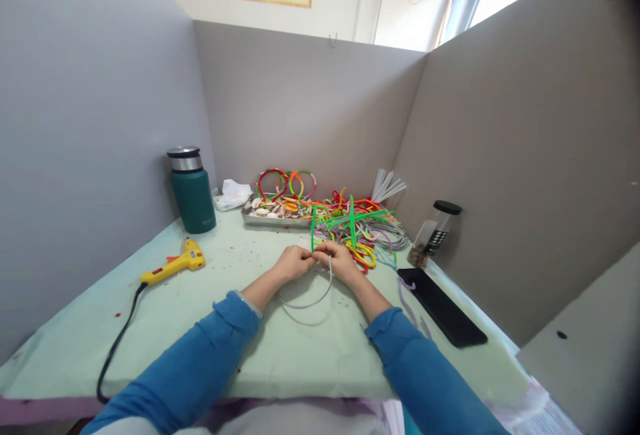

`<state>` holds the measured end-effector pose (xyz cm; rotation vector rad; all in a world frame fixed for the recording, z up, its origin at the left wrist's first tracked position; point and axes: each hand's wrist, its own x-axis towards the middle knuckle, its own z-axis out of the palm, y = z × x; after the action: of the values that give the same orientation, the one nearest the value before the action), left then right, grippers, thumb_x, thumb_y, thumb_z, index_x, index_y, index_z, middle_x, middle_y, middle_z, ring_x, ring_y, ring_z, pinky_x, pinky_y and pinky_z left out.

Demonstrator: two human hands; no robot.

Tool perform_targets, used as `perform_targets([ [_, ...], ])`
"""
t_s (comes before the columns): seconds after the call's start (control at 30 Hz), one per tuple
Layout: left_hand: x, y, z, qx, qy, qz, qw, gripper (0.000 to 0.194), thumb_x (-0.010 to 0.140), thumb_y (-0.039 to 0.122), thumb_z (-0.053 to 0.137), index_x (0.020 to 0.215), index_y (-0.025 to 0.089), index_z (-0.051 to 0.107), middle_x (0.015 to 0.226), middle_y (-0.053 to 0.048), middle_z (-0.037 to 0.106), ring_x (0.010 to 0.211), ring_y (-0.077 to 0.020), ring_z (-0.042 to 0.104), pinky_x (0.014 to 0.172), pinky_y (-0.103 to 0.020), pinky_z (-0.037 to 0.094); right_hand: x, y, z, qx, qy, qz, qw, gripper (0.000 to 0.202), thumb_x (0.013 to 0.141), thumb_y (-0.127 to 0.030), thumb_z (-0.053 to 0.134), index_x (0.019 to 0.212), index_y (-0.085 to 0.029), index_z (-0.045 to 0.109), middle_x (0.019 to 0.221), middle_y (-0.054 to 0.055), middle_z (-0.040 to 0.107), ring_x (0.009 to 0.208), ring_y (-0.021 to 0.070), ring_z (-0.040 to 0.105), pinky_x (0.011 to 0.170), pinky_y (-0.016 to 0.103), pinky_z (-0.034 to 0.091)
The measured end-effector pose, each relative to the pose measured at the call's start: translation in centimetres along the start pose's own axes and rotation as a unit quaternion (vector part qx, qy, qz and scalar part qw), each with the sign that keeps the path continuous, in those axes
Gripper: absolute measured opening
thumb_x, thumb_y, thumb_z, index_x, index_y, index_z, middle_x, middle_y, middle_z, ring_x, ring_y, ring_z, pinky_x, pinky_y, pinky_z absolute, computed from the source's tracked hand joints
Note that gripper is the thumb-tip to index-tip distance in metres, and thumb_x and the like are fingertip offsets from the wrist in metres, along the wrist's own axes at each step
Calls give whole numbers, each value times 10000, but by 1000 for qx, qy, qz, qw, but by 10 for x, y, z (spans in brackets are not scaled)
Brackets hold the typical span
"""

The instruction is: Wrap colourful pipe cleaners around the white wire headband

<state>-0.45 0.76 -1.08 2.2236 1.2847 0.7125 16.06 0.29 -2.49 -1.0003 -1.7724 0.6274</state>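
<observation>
While both hands met tip to tip over the counter (310, 361), L hand (296, 263) and R hand (339, 261) had fingers pinched shut on the far side of a thin grey hoop (330, 279); its loop hung on the wearer's side of them. A green strip (313, 225) had its low end btwn the fingertips, approx. equally near each hand, long axis running straight up or away from them, crosswise to the finger line; exact tilt n/a. Strip pile (352, 221) sat just beyond R fingers, glue gun (193, 256) well left of L fingers.
</observation>
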Motion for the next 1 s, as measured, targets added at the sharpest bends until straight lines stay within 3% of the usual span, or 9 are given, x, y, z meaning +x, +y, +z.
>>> perform_targets([
  [0.23, 1, 6, -2, 9, -9, -35, 999, 324, 757, 333, 458, 567, 129, 624, 472, 3, 489, 486, -105, 410, 501, -225, 257, 0, -3, -1, 6, -11, 3, 1000, 152, 731, -288, 575, 740, -161, 658, 697, 20, 599, 703, 157, 533, 663, 275, 409],
  [0.5, 0, 4, -4, -88, -22, -68, 994, 311, 720, 371, 503, 688, 120, 685, 513, 9, 530, 455, -90, 403, 473, -218, 280, -2, -4, -1, 4, -20, 5, 1000, 155, 753, -263, 549, 718, -152, 651, 686, 17, 582, 700, 152, 521, 634, 255, 386],
  [0.73, 1, 0, -1, -196, -31, -104, 975, 357, 698, 422, 547, 728, 88, 673, 480, 24, 462, 408, -58, 320, 428, -212, 223, -2, -5, -1, 31, -38, 22, 999, 176, 773, -280, 525, 797, -153, 644, 658, 4, 566, 671, 141, 502, 596, 239, 375],
  [0.87, 1, -1, -1, -277, -71, -126, 950, 379, 711, 444, 554, 782, 87, 657, 486, 31, 433, 371, -43, 265, 401, -222, 162, -2, -4, 0, 49, -38, 34, 997, 194, 761, -313, 543, 803, -157, 649, 642, 1, 568, 652, 139, 501, 575, 237, 374],
  [1.0, 0, 2, -4, -290, -74, -138, 944, 392, 695, 478, 576, 752, 96, 639, 482, 39, 414, 359, -35, 232, 398, -238, 131, -2, -10, 0, 73, -47, 49, 995, 205, 746, -342, 568, 796, -157, 642, 658, 5, 590, 626, 134, 508, 568, 240, 384],
])
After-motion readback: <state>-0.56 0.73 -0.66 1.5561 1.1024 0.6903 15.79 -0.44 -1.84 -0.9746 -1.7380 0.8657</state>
